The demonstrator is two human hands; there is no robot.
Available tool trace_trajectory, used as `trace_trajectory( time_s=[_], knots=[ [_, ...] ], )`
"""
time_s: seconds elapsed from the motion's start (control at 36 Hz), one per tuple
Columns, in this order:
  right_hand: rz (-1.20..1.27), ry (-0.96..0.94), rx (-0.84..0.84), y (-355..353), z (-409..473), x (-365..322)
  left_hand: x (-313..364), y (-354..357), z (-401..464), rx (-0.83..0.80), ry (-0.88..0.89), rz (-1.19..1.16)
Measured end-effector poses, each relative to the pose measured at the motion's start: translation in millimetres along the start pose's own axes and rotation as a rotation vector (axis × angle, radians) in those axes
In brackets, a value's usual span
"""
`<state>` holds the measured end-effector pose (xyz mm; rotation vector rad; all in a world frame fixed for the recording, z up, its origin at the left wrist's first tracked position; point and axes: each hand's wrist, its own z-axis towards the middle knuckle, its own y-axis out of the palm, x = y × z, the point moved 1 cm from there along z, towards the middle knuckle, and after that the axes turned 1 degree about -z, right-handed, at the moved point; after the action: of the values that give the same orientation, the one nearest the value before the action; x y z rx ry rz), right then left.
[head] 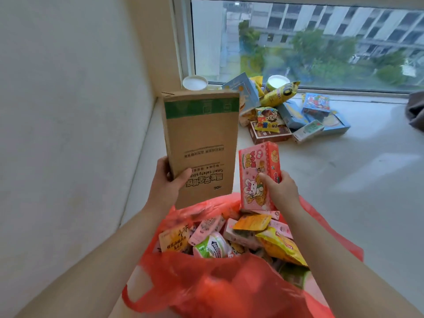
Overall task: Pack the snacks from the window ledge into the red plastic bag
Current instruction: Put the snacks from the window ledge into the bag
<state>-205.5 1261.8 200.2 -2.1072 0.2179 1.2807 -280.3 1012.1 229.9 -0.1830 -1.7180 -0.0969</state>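
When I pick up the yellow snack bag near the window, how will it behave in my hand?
The yellow snack bag looks puffed, so it is probably light and soft and would dent under a squeeze. Its film looks glossy, so it may slip. It leans on other packs, so those may shift.

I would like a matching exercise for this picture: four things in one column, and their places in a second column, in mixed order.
Things:
1. brown cardboard box
2. pink snack box
3. yellow snack bag
4. green and white packet

Places:
A. inside the red plastic bag
B. held in the left hand
C. on the pile on the window ledge, near the glass
D. held in the right hand

Pairs: 1-B, 2-D, 3-C, 4-A
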Motion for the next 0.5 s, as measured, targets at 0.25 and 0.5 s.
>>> trace_trajectory(
  time_s=[0.25,0.5],
  knots=[
    [-0.585,-0.193,0.097,-43,-8,25,-30,-10,-67,-0.109,0.192,0.365],
    [-0.910,-0.086,-0.200,-73,2,47,-54,-8,-89,-0.171,0.285,0.554]
  ],
)
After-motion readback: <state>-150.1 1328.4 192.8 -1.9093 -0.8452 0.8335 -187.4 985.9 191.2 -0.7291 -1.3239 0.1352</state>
